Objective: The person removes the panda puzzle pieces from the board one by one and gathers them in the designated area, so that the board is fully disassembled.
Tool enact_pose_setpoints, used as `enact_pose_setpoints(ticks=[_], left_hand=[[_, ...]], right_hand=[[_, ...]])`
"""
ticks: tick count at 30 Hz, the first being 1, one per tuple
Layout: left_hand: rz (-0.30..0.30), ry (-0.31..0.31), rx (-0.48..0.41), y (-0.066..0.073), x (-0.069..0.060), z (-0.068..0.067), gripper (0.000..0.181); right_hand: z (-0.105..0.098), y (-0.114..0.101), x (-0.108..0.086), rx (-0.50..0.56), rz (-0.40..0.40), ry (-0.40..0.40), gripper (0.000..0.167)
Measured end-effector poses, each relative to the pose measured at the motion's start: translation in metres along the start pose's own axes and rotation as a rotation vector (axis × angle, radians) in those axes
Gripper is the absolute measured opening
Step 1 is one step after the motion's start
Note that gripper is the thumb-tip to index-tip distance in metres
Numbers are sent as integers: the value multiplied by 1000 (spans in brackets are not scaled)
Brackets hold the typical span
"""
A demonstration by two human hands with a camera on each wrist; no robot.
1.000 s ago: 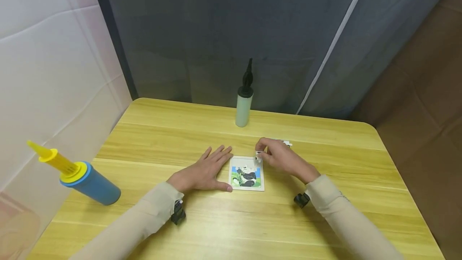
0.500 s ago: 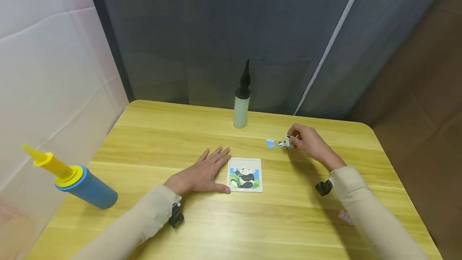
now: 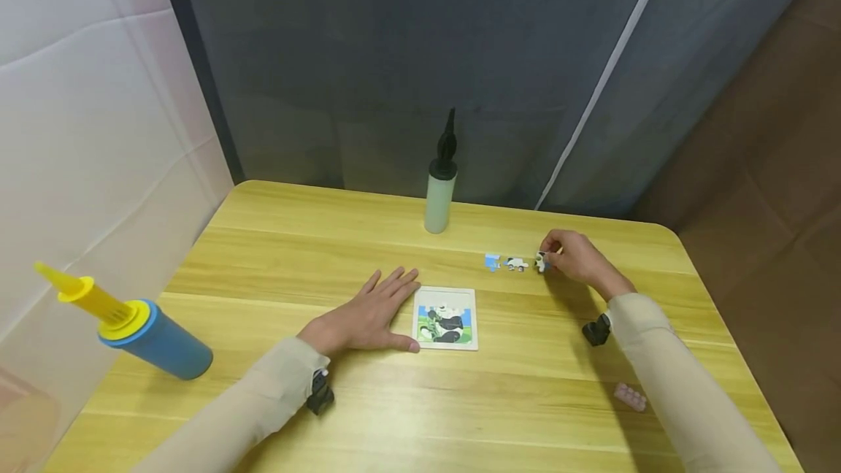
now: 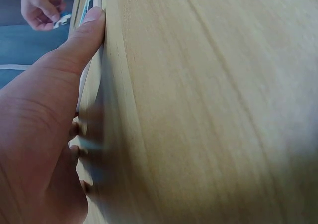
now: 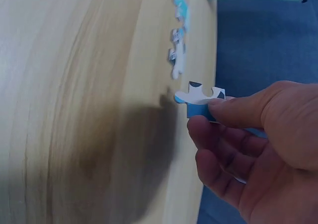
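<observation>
Left hand (image 3: 374,318) holds nothing: it lies on the worktop (image 3: 407,407) with its fingers spread, the thumb at the left edge of a white puzzle tray (image 3: 447,296), close to the near left corner, and the fingertips near the far left corner. Right hand (image 3: 581,261) pinches a puzzle piece (image 5: 196,102) between thumb and forefinger, raised above the worktop towards its far edge, right of the middle. That piece is white, blue and black.

Two loose pieces lie to its left, a blue piece (image 3: 492,262) and a mostly white piece (image 3: 515,264), close together. In the tray, a panda picture (image 3: 453,325) fills the near part, while a plain strip shows along the far edge.

Near the worktop's far edge stands a pale green pump (image 3: 439,203) with a black top. Towards the left edge is a blue pump (image 3: 156,340) with a yellow top; a pink brick (image 3: 631,396) lies by the right sleeve (image 3: 683,378).
</observation>
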State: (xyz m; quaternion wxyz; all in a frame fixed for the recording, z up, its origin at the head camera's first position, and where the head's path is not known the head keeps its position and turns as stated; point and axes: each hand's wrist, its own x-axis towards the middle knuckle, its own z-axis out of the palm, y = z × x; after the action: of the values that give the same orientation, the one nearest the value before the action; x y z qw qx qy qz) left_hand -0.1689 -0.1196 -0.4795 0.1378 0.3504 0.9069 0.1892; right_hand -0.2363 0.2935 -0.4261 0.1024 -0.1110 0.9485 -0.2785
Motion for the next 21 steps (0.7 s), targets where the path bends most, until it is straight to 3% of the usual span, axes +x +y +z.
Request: enact_pose_setpoints(ticks=[6, 15, 21], left_hand=[[3, 4, 0, 1, 0, 0, 113], [-8, -3, 3, 0, -2, -1, 113], [-12, -7, 4, 1, -4, -1, 113]], right_hand=[[7, 9, 9, -37, 2, -38, 8], [12, 14, 14, -68, -23, -29, 11], [7, 6, 11, -67, -24, 14, 17]])
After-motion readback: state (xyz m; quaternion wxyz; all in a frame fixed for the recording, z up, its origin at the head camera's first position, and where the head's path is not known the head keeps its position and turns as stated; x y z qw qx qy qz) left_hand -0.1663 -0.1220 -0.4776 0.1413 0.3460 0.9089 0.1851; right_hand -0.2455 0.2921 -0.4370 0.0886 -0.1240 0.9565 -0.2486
